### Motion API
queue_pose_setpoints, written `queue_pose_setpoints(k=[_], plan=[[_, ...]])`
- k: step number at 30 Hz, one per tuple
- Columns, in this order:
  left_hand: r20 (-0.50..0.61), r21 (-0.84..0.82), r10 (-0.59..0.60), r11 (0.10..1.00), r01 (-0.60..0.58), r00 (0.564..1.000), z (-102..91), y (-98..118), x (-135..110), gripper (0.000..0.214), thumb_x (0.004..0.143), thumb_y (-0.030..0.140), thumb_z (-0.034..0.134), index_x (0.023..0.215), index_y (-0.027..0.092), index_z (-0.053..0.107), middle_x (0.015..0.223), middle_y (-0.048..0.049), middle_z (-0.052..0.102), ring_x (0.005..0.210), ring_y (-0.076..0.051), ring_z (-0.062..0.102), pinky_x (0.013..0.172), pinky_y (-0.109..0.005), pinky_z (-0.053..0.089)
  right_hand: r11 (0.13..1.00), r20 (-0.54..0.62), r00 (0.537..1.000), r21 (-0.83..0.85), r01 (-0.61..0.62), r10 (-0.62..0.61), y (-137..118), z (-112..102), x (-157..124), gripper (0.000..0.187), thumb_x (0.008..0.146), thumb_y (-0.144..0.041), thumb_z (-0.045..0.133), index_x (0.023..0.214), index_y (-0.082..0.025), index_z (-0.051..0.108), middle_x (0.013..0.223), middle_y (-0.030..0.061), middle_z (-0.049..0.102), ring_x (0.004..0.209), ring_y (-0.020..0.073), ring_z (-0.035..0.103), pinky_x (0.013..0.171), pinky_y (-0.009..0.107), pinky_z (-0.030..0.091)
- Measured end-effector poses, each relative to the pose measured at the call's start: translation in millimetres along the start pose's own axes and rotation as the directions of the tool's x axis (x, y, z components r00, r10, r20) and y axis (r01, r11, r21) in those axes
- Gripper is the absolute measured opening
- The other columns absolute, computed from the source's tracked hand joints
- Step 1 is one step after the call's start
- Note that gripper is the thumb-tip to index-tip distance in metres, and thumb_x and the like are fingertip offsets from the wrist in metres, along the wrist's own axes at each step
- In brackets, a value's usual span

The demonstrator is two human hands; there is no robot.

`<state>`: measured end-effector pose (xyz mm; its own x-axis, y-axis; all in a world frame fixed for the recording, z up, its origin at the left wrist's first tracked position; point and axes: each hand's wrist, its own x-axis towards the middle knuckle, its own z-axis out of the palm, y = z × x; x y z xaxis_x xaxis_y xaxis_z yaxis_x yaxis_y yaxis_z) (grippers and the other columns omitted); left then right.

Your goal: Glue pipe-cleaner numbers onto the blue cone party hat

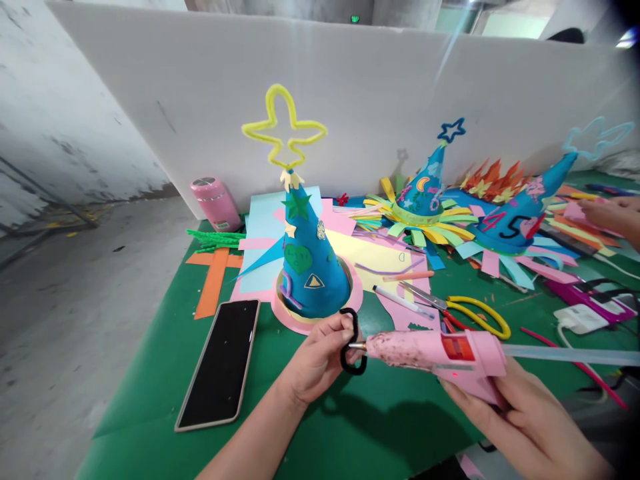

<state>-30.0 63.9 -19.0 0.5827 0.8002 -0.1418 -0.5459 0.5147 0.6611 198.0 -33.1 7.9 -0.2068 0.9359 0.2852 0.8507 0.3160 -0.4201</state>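
Between the fingertips of my left hand (320, 357) is a black pipe cleaner (354, 363) bent into a curved shape, like a 3. My right hand (520, 413) grips a pink hot glue gun (415, 350) by its handle, with a clear glue stick (570, 355) coming out of its back. The gun's metal nozzle is at the pipe cleaner, touching or nearly so. Just behind my left hand stands a blue paper cone hat (320, 287) with a pink brim, stuck-on shapes and a yellow pipe-cleaner outline (295, 127) on its tip.
A phone (220, 363) lies left of my hand. Yellow-handled scissors (475, 313) and a white pen (400, 300) lie beyond the gun. Two more decorated hats (427, 187) stand at the right. A pink bottle (216, 203) is near the white board. Another person's hand (613, 217) is at far right.
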Motion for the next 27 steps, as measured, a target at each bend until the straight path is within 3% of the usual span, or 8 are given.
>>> queue_pose_setpoints(k=[6, 15, 21, 27], plan=[[0.0, -0.025, 0.009, 1.0, -0.009, 1.0, 2.3, 1.5, -0.2, 0.013, 0.068, 0.02, 0.064, 0.065, 0.013, 0.052, 0.056, 0.0037, 0.042, 0.047, -0.005, 0.04, 0.047, -0.017, 0.03, 0.999, -0.011, 0.999, -0.011, -0.045, 0.045, 10.3, 1.9, -4.6, 0.038, 0.074, -0.031, 0.057, 0.111, -0.024, 0.049, 0.096, 0.0041, 0.067, 0.08, 0.0198, 0.066, 0.056, 0.018, 0.055], [0.005, 0.011, -0.005, 1.0, 0.005, 1.0, -0.4, -0.4, -0.3, 0.011, 0.071, 0.021, 0.06, 0.067, 0.014, 0.052, 0.056, 0.002, 0.045, 0.05, -0.008, 0.041, 0.05, -0.019, 0.031, 0.999, 0.014, 0.999, 0.019, 0.047, -0.048, -10.9, -2.6, 8.2, 0.029, 0.077, -0.026, 0.053, 0.106, -0.024, 0.049, 0.086, 0.0018, 0.067, 0.074, 0.0172, 0.066, 0.059, 0.019, 0.055], [0.028, 0.002, 0.005, 1.0, -0.005, 1.0, -0.5, -1.4, 0.9, 0.011, 0.071, 0.022, 0.059, 0.067, 0.015, 0.051, 0.056, 0.0017, 0.044, 0.052, -0.01, 0.041, 0.051, -0.022, 0.029, 0.996, 0.023, 0.996, 0.031, 0.083, -0.083, -11.6, -3.5, 7.4, 0.032, 0.075, -0.024, 0.054, 0.107, -0.024, 0.049, 0.087, 0.0026, 0.068, 0.072, 0.0174, 0.066, 0.057, 0.02, 0.055], [0.026, 0.01, 0.006, 1.0, -0.006, 1.0, 0.3, -0.3, 2.4, 0.015, 0.069, 0.023, 0.06, 0.064, 0.015, 0.049, 0.055, 0.0018, 0.044, 0.052, -0.01, 0.04, 0.051, -0.022, 0.027, 0.999, -0.004, 0.999, 0.007, 0.05, -0.05, -11.3, -1.4, 4.6, 0.035, 0.073, -0.026, 0.056, 0.108, -0.025, 0.05, 0.084, 0.0024, 0.068, 0.069, 0.0178, 0.066, 0.057, 0.02, 0.055]])
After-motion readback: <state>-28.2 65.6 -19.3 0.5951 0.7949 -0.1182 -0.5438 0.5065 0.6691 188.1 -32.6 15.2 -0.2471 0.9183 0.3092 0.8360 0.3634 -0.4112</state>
